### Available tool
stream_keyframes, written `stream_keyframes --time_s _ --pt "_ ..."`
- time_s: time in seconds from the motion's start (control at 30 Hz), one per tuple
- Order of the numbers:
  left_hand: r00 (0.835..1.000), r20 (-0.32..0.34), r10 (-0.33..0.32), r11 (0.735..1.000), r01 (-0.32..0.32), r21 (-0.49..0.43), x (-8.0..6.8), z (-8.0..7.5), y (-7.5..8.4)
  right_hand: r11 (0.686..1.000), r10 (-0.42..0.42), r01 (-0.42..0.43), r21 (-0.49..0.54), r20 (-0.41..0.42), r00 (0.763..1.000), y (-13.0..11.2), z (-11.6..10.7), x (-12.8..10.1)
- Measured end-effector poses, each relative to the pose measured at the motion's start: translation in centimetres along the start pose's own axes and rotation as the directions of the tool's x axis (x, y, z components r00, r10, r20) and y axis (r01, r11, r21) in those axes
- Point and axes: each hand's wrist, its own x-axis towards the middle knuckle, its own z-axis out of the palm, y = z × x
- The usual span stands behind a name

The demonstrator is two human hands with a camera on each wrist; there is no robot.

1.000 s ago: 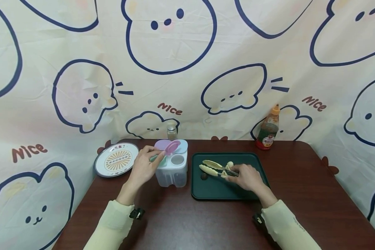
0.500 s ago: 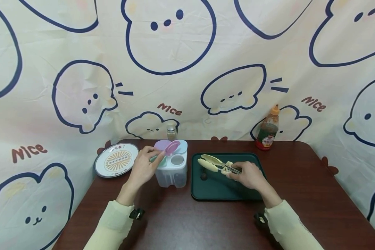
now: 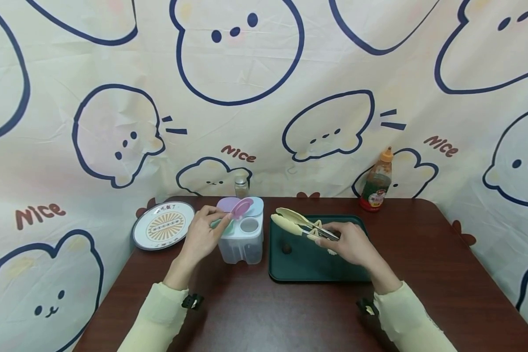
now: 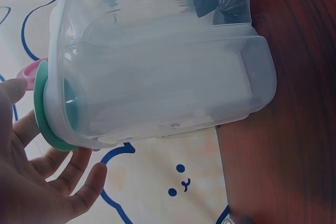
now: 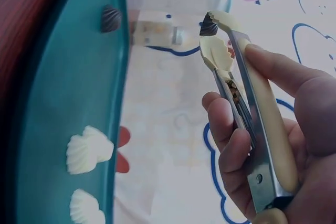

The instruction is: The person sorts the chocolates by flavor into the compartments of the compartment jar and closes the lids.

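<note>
My left hand (image 3: 202, 234) is at the lidded clear container (image 3: 246, 252), thumb and forefinger pinching the raised pink lid (image 3: 243, 208). In the left wrist view its other fingers lie by the green lid (image 4: 48, 108), and dark ridged pieces (image 4: 231, 3) show through the container's wall. My right hand (image 3: 352, 244) grips cream-tipped metal tongs (image 3: 290, 222) above the green tray (image 3: 290, 274). Between the tong tips, in the right wrist view, is a dark ridged piece (image 5: 208, 27). Another dark ridged piece (image 5: 111, 19) and white fluted pieces (image 5: 89, 150) lie on the tray.
A patterned plate (image 3: 165, 226) leans at the table's left edge. Behind the container stands a small glass shaker (image 3: 241, 187). A sauce bottle (image 3: 375, 183) with an orange cap is at the back right, against the printed cloth.
My right hand has raised the tongs off the tray, their tips shifting left toward the container. My left hand keeps its place at the pink lid.
</note>
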Motion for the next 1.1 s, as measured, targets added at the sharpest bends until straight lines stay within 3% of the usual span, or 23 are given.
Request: stream_keyframes --time_s 0.3,0.5,0.67,1.1 --pt "1.000 -0.005 0.010 1.000 -0.010 -0.003 0.0 0.0 0.0 0.999 -0.045 0.045 -0.004 -0.018 0.999 -2.1 -0.4 -0.7" --pt "1.000 -0.001 0.000 1.000 0.000 -0.005 0.0 -0.1 0.0 0.995 -0.097 0.097 -0.006 -0.030 0.995 -3.4 0.1 -1.1" --pt "1.000 0.006 -0.010 1.000 0.010 -0.008 -0.1 -0.1 0.1 0.996 -0.093 0.093 0.009 -0.022 0.995 -4.4 0.7 -1.1" --pt "1.000 -0.017 0.021 1.000 -0.021 0.002 -0.1 -0.1 0.1 0.992 -0.124 0.124 0.003 -0.022 0.992 -5.3 1.4 -0.9"
